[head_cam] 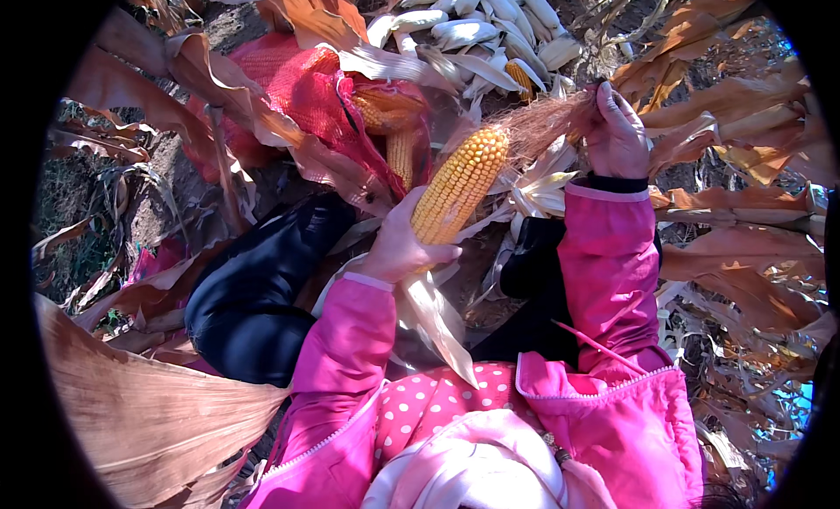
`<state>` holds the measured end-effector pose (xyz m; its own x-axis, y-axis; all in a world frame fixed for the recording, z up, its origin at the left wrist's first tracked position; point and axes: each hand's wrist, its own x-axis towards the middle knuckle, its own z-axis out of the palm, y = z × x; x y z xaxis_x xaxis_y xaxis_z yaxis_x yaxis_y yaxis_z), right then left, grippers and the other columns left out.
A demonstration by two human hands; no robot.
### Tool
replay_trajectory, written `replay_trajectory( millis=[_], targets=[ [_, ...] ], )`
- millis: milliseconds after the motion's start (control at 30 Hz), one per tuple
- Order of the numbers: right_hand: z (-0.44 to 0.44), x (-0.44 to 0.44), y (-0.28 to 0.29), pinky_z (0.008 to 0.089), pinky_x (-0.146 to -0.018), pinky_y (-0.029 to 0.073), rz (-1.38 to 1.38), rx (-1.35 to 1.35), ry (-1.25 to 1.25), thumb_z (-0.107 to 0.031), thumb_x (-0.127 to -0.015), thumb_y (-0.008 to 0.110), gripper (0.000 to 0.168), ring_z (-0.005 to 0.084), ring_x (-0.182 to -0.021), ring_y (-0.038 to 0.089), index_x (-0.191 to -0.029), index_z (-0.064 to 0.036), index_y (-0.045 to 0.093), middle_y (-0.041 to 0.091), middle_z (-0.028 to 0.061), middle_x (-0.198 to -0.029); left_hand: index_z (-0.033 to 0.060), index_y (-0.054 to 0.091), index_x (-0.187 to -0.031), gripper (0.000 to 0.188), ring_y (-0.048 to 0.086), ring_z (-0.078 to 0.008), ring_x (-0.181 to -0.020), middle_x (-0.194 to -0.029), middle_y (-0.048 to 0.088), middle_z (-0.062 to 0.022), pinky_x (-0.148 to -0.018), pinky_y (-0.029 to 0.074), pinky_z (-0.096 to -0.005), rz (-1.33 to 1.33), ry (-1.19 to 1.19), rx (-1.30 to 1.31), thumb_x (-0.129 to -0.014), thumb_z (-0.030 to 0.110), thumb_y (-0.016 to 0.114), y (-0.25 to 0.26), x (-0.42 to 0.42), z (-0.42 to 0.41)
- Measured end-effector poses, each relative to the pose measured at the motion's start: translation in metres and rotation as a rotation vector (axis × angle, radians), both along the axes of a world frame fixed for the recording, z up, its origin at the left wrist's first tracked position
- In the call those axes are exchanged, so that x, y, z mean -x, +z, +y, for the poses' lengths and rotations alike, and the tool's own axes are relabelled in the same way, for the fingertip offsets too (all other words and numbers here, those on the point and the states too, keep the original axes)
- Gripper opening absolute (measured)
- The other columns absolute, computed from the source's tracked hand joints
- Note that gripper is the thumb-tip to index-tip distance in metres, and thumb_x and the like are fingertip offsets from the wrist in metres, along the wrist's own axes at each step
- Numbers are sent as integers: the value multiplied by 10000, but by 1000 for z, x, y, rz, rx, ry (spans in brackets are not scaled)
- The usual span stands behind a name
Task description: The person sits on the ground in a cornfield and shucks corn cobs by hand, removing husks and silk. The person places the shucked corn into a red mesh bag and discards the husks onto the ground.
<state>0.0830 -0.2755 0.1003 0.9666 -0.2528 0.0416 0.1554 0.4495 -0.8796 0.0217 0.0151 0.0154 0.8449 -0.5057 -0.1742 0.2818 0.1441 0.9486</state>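
My left hand (400,246) grips an ear of yellow corn (462,184) around its lower part, the tip slanting up to the right. Pale husk leaves (436,318) hang from the ear's base below that hand. Reddish-brown corn silk (541,125) stretches from the ear's tip to my right hand (617,131), whose thumb and fingers pinch its far end. Just beyond the ear, a red mesh sack (295,92) lies with its mouth towards me. Inside the mouth are husked yellow cobs (399,156).
A heap of ears in pale husks (482,30) lies at the top, with one partly bared cob (518,79). Dry corn leaves crowd both sides, a broad one (157,404) at lower left. Peeled husks (541,190) lie below my right hand. My bent leg (262,312) is at left.
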Motion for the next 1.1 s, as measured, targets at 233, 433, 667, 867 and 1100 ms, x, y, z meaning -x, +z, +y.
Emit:
replay_trajectory(
  millis=[233, 433, 667, 867, 1100],
  targets=[
    [-31, 0, 13, 263, -633, 511, -6, 80, -84, -169, -910, 564, 188, 142, -736, 628, -990, -8, 619, 649, 63, -835, -1, 468, -1220, 729, 544, -132, -1009, -1114, 568, -59, -905, 427, -278, 97, 144, 119, -570, -8, 799, 9, -7, 20],
    [-29, -1, 22, 289, -623, 515, -24, -212, 2, -193, -899, 581, 195, 167, -736, 633, -1017, -43, 619, 651, 48, -841, 4, 386, -1305, 873, 505, -139, -1081, -1221, 509, -60, -941, 401, -291, 42, 51, 154, -549, 1, 823, 44, 7, 42],
    [-97, -48, -26, 213, -685, 492, 185, 671, -444, -144, -820, 680, 260, 111, -746, 629, -1044, -15, 652, 677, 27, -884, 5, 407, -1278, 784, 515, -143, -1055, -1146, 551, -82, -921, 413, -304, -258, -308, 69, -608, 44, 812, 74, 51, 67],
    [-60, -48, -66, 251, -725, 499, 33, 1236, 186, -104, -815, 657, 228, 119, -786, 632, -1020, -5, 647, 681, 65, -871, 9, 516, -1155, 647, 576, -302, -1015, -1071, 586, -163, -889, 448, -355, -435, -522, 72, -574, 155, 762, 78, 81, 55],
    [141, 29, -93, 236, -727, 500, 146, 615, 1129, -74, -829, 640, 255, 85, -812, 598, -1074, -7, 616, 648, 37, -927, 4, 512, -1155, 641, 574, -312, -1016, -1067, 588, -169, -890, 445, -361, -393, -483, 100, -569, 120, 745, 73, 99, 51]
  ],
)
